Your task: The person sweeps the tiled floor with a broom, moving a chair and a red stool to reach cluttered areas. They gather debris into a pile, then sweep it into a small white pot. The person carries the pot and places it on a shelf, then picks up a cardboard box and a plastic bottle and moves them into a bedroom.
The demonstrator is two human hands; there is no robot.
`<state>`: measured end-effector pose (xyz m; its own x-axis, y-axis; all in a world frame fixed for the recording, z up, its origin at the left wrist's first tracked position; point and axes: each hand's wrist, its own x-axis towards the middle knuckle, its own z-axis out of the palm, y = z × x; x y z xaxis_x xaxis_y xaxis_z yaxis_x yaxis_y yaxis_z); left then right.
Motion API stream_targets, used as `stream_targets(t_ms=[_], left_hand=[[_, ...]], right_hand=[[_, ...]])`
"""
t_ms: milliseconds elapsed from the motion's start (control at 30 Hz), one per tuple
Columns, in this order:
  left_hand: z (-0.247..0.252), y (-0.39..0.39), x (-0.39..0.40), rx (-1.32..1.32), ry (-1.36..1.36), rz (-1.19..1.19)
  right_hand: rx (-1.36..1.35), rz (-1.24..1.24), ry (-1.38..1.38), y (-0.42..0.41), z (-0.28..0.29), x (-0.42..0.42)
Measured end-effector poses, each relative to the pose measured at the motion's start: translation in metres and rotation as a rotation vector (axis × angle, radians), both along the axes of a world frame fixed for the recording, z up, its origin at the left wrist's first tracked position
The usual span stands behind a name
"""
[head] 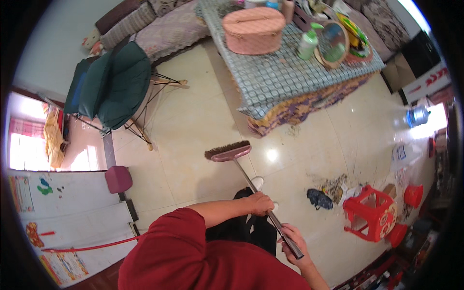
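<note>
A broom [232,153] with a pinkish head and dark bristles stands out in front of me, its head at the tiled floor [192,127]. My left hand [261,203] is closed around the middle of its metal handle. Near the handle's top end, my right hand [294,243] holds it with the fingers partly wrapped around. To the right of the broom lies a heap of swept debris [336,187], with a crumpled dark plastic bag [319,199] beside it and white scraps close by.
A table [275,78] with a checked cloth stands ahead, bearing a pink case [254,32], a pump bottle [308,45] and a round mirror [332,45]. A green folding chair [121,81] is at left. On the right are a red plastic stool [388,217] and a water jug [417,117].
</note>
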<state>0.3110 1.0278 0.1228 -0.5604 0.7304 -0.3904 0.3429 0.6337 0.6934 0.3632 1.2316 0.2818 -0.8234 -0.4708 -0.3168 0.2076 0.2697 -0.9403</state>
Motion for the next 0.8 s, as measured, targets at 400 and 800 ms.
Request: stream_targets(t_ms=[400, 800], left_hand=[[-0.091, -0.165, -0.079, -0.202, 0.169, 0.525], [-0.071, -0.029, -0.008, -0.043, 0.004, 0.258]], right_hand=[[-0.157, 0.115, 0.521, -0.166, -0.104, -0.103], [-0.035, -0.025, 0.283, -0.042, -0.075, -0.036]])
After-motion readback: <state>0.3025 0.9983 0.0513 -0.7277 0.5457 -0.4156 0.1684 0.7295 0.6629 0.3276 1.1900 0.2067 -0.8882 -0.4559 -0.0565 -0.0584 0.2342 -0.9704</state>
